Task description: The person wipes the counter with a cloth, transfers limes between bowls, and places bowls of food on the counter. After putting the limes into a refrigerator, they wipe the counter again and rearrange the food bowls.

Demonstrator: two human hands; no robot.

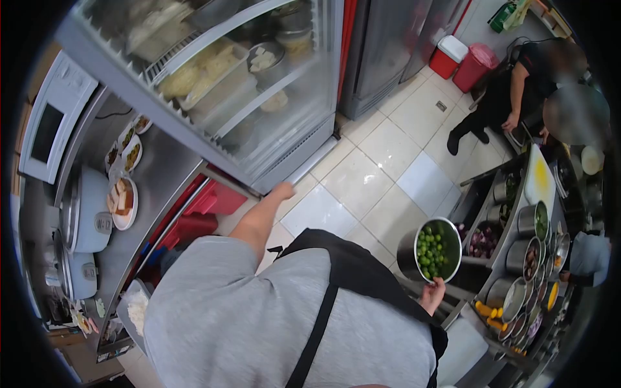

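Observation:
My right hand (433, 296) grips the rim of a deep steel pot (409, 257), fingers closed on its near edge. Small round green citrus fruits (432, 251) lie inside the tilted pot. My left hand (283, 191) is stretched forward, close to the lower edge of a glass-door fridge (304, 152). Its fingers are too small and blurred to make out, and whether it touches the fridge does not show. Behind the fridge's glass are a tub of pale yellow food (213, 81) and a steel pot with white pieces (266, 61).
On the right stands a counter with several steel pots (522, 255) and a cutting board (540, 174) stained yellow. A co-worker (517, 90) in dark clothes is beyond it. Left, a steel counter (155, 145) holds rice cookers (94, 213) and a plate of bread (123, 202). Floor tiles (362, 171) look shiny.

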